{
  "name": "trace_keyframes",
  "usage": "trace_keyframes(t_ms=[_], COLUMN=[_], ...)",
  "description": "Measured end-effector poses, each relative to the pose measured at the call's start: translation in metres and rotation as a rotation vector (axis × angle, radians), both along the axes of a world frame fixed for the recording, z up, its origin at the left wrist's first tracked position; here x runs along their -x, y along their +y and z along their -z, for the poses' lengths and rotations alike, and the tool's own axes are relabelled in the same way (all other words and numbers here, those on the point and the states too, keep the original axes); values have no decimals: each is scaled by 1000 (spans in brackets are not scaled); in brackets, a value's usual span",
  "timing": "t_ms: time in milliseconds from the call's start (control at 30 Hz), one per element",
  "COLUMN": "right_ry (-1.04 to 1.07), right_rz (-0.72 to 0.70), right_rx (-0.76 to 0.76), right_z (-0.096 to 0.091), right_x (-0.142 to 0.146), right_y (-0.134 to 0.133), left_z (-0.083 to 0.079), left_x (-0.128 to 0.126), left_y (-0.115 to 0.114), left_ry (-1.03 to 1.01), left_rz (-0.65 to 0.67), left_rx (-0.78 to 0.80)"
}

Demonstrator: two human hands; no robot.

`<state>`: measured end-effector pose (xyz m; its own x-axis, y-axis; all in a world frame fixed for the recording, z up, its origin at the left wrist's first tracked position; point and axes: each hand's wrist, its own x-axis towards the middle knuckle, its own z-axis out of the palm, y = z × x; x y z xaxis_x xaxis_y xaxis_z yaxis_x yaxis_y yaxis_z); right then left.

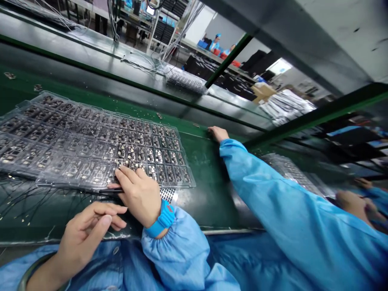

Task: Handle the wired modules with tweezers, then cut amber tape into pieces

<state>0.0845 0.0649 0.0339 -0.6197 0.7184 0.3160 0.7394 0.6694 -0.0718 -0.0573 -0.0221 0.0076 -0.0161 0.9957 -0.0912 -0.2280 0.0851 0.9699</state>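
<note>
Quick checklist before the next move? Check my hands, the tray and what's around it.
1. Right hand on dark tweezers: ok, pinched under the fingers.
2. Blue wrist strap on right wrist: ok.
3. Left hand free: ok, open and empty.
4. Co-worker's hand off the clear tray: ok, resting on the green bench beyond it.
5. Bench free of loose bits: not ok, some lie near the tray.
6. Pockets under the right hand filled: cannot tell, hidden.

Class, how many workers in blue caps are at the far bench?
2: one worker and a second just right of it, both behind the far bench; others may be hidden.
</note>
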Motion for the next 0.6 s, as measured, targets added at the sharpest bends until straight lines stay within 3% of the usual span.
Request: trace_keyframes(t_ms=[133,267,400,500,600], right_ry=[191,413,435,510,612], right_rz=[37,297,434,407,331], right_rx=[-19,-56,-16,0,-17], right_z=[-21,-34,-17,0,10], right_x=[-30,-89,-133,-141,-137], right_y=[5,23,30,20,2], left_z=[1,6,11,8,1], left_x=[-3,-5,-11,-15,-10], left_y=[2,5,7,6,9], left_ry=[62,103,120,135,204], left_rz=[-55,-28,53,25,-84], left_rx=[-74,-140,-139,-129,-227])
